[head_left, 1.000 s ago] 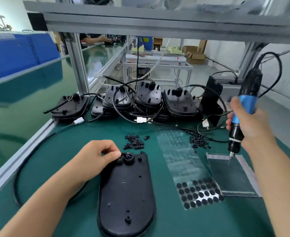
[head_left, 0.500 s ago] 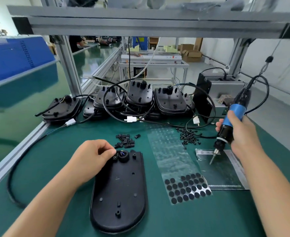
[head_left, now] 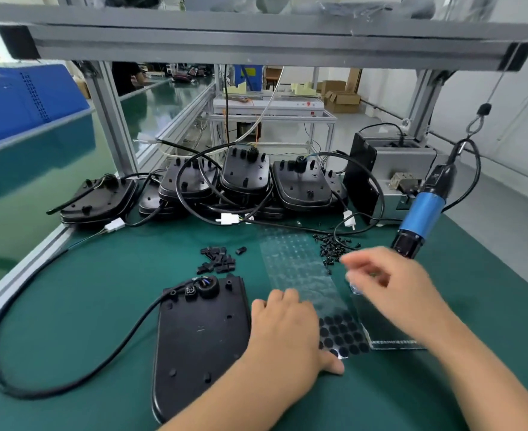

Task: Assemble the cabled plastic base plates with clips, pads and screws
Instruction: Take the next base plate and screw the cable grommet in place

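A black plastic base plate (head_left: 200, 340) lies flat on the green worktop (head_left: 101, 290) just in front of the person, left of centre. Its long axis runs from near to far, with the rounded end toward the person and the squarer end pointing away. At the far end sits a round black collar (head_left: 208, 286), and from there a black cable (head_left: 70, 374) leaves to the left and loops wide across the worktop.

The left hand (head_left: 287, 334) rests palm down just right of the plate, its fingers lying together and flat on a clear sheet of round black pads (head_left: 343, 335), thumb out to the right. The right hand (head_left: 390, 290) hovers above the sheet's right edge; it is blurred, the fingers curled loosely, and whether they pinch anything cannot be told.

Beyond the plate lies a small heap of black clips (head_left: 217, 259), and to its right, past the clear sheet, a scatter of black screws (head_left: 332, 244). A blue-bodied electric screwdriver (head_left: 421, 213) hangs tilted from a hook (head_left: 474, 122) at the right, apart from both hands. Along the far edge of the worktop stands a row of stacked base plates (head_left: 244, 178) with cables and white connectors (head_left: 228, 218), beside a grey box (head_left: 402, 169).
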